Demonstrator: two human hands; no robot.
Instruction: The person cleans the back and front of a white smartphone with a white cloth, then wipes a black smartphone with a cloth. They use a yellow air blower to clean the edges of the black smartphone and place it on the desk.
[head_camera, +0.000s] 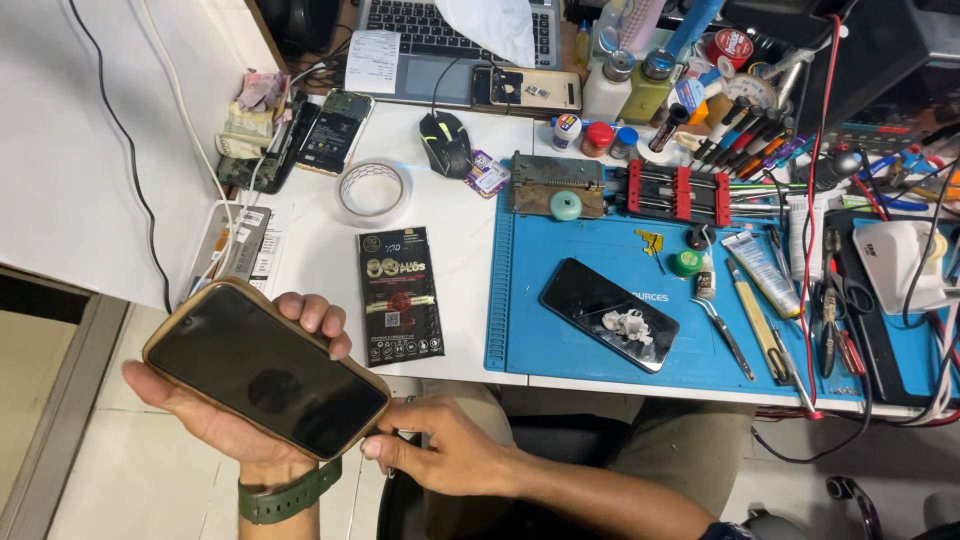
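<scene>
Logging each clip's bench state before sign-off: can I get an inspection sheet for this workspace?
Surface: white desk with blue repair mat.
Job's things: phone in tan case, screen dark, held off the desk edge.
Clutter: second phone with white scraps on the mat; black screen-protector packet; tape roll; tweezers, pens, glue bottles.
Grippers: left hand cradles the phone; right hand pinches its lower corner.
Cables: red cable crossing the mat; black mouse lead.
Surroundings: laptop behind; tiled floor.
</scene>
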